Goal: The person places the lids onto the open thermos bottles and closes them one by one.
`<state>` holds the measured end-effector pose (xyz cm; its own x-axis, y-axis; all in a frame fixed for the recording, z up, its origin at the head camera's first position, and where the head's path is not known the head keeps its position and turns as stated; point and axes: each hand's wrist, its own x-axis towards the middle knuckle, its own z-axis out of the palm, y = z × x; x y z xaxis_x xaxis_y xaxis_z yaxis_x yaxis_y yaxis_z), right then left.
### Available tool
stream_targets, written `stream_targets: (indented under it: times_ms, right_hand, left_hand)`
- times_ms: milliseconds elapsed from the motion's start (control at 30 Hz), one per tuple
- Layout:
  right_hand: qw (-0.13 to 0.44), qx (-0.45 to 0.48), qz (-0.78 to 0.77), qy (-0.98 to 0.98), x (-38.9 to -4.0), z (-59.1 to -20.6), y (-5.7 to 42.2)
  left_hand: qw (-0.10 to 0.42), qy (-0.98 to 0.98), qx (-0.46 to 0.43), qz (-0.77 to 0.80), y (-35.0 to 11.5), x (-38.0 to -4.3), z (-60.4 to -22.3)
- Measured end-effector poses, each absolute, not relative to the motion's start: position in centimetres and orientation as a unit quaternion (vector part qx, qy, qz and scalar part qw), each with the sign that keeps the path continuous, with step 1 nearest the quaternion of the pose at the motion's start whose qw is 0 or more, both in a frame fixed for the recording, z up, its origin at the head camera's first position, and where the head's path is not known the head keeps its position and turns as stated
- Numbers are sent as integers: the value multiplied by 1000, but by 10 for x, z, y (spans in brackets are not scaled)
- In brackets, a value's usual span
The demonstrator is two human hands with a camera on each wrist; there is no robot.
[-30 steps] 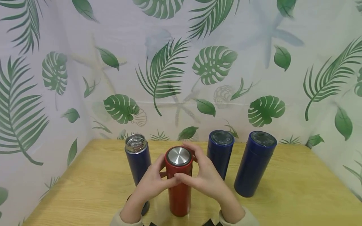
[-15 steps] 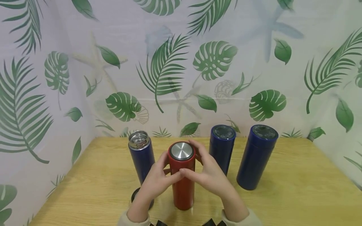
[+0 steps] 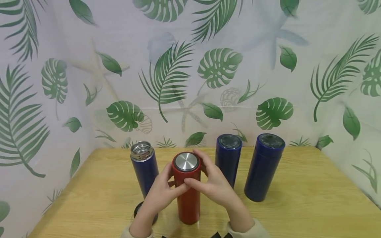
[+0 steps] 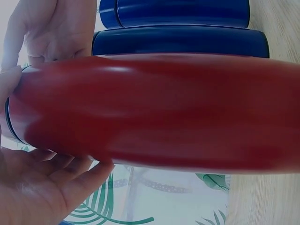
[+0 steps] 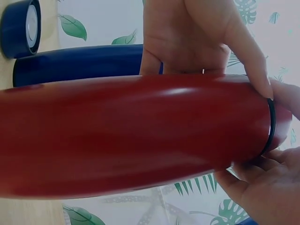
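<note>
A red thermos (image 3: 189, 208) with a brushed-metal disc on top stands upright in front of me, its lid seated on it. My left hand (image 3: 163, 190) grips its upper part from the left. From the right, my right hand (image 3: 216, 186) holds the same part, and the thumbs meet at the front. In both wrist views, fingers of the two hands curl round the thermos near the dark seam below its lid. Just behind my left hand stands an uncapped blue thermos (image 3: 145, 173), its steel mouth showing. Its apparent blue cap (image 5: 21, 28) lies on the table, partly hidden by my left wrist in the head view.
Two blue thermoses with dark glossy tops stand to the right: a nearer-to-centre one (image 3: 227, 162), partly behind my right hand, and another one (image 3: 263, 172) farther right. The wooden table (image 3: 303, 198) ends at a leaf-printed cloth backdrop (image 3: 238, 66).
The head view has shifted slightly. Both hands keep the same hold on the red thermos, and the other thermoses stay in place.
</note>
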<state>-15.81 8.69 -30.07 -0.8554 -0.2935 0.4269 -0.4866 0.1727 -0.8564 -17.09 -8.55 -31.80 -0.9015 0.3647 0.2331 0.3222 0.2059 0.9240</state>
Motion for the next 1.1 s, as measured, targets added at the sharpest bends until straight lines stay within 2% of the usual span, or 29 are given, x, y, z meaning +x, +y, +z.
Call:
stream_targets:
  times_ms: [167, 467, 600, 733, 967, 1100]
  right_hand:
    - [97, 245, 585, -767, -158, -301, 86]
    - [167, 164, 548, -803, -157, -301, 76]
    - [180, 154, 537, -810, -155, -301, 73]
    - [169, 175, 544, -803, -155, -299, 78]
    - [103, 255, 587, -761, -156, -299, 84]
    - [115, 237, 585, -767, -155, -299, 82]
  left_hand:
    - [14, 778, 222, 588, -85, -171, -318]
    - [-5, 781, 226, 582, -83, -171, -319]
    - [-7, 780, 225, 584, -83, -171, -319]
    - [-2, 780, 228, 582, -80, -172, -317]
    - [8, 782, 205, 588, -81, -169, -314]
    - [4, 783, 201, 589, -82, -168, -315]
